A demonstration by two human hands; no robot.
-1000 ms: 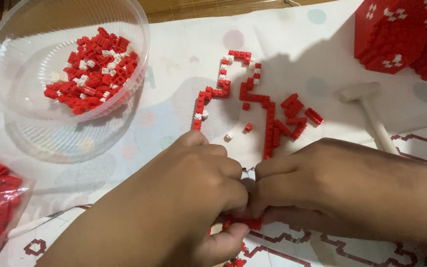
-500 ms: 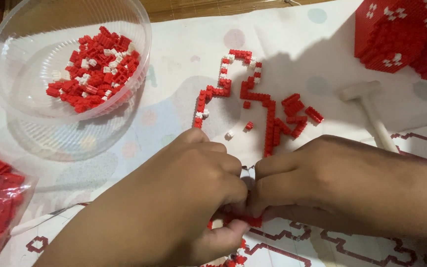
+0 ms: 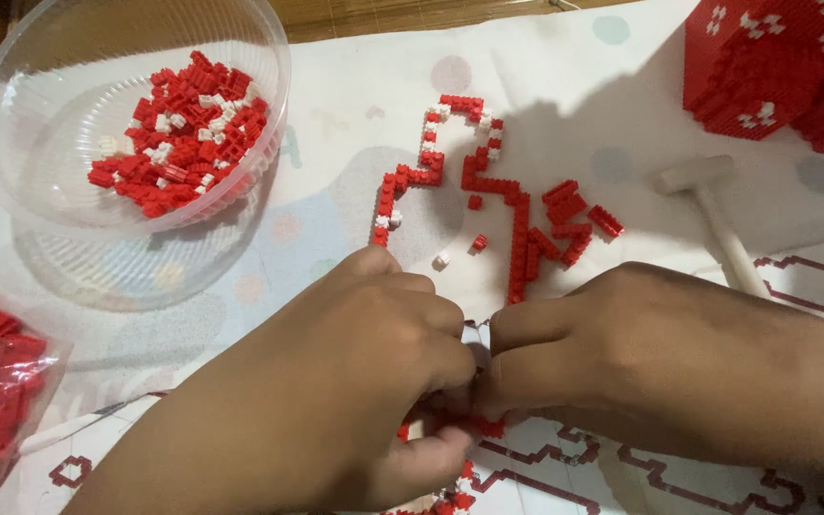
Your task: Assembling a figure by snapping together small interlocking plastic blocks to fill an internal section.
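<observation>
hands: left hand [image 3: 355, 381] and right hand [image 3: 641, 362] pinch a tiny white brick [image 3: 475, 334] together
done: red outline [image 3: 488, 191] partly laid
left: bowl [image 3: 11, 191] holds plenty

Ahead of the hands, loose brick strips [image 3: 488, 191] clutter the worktop [image 3: 336, 124]; a clear bowl [image 3: 135, 124] blocks far left, a white hammer [image 3: 717, 219] and red block model [image 3: 774, 67] crowd the right
</observation>
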